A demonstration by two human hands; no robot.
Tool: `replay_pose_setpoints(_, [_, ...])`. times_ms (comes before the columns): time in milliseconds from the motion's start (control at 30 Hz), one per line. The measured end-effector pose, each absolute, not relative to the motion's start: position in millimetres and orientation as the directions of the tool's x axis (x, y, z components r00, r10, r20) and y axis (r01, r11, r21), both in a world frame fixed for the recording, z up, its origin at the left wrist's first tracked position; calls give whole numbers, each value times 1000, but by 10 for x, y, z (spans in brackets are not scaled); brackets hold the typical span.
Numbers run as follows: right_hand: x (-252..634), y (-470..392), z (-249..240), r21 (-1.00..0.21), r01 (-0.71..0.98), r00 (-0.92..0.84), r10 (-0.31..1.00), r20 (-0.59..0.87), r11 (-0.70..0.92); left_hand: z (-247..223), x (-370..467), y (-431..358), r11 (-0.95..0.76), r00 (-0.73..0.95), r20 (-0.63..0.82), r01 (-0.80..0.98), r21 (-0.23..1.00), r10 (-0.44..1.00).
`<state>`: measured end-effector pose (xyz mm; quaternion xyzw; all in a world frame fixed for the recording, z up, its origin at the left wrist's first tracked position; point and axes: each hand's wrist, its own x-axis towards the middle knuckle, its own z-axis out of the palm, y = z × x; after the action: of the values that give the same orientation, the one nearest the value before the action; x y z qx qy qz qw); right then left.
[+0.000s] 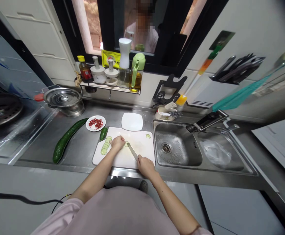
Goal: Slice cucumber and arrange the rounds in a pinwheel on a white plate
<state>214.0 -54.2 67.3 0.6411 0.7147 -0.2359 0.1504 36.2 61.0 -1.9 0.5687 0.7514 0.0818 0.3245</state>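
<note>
My right hand is wrapped round the handle of a knife, whose blade points up and left across the white cutting board. The knife tip meets a pale green cucumber slice. At that slice's left edge, my left hand has its fingers curled together and pressed on it. A row of overlapping cucumber slices lies on the board left of my left hand. One cucumber end piece sits at the board's upper right. A short cucumber piece rests at its upper left corner.
A long whole cucumber and a plate of chopped red bits lie left. Behind the board is a white dish. The sink is right; a lidded steel pot stands back left. Bottles line a wall rack.
</note>
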Motion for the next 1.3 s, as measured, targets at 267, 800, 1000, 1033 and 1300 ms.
replay_pose_setpoints(267, [2111, -506, 649, -159, 985, -146, 814, -562, 68, -22, 352, 631, 351, -142, -412, 798, 491, 900])
replay_pose_setpoints(800, [2099, -455, 649, -147, 985, -161, 789, -593, 91, -31, 337, 682, 369, -148, -437, 796, 480, 887])
replay_pose_setpoints(1000, [2071, -423, 661, -153, 984, -166, 787, -594, 92, -28, 345, 689, 361, -142, -438, 804, 473, 888])
replay_pose_setpoints(1033, [2066, -416, 659, -153, 984, -166, 785, -596, 91, -27, 343, 690, 362, -142, -439, 804, 472, 887])
replay_pose_setpoints(1300, [2045, -362, 651, -157, 984, -163, 778, -606, 84, 10, 347, 689, 365, -143, -454, 814, 451, 879])
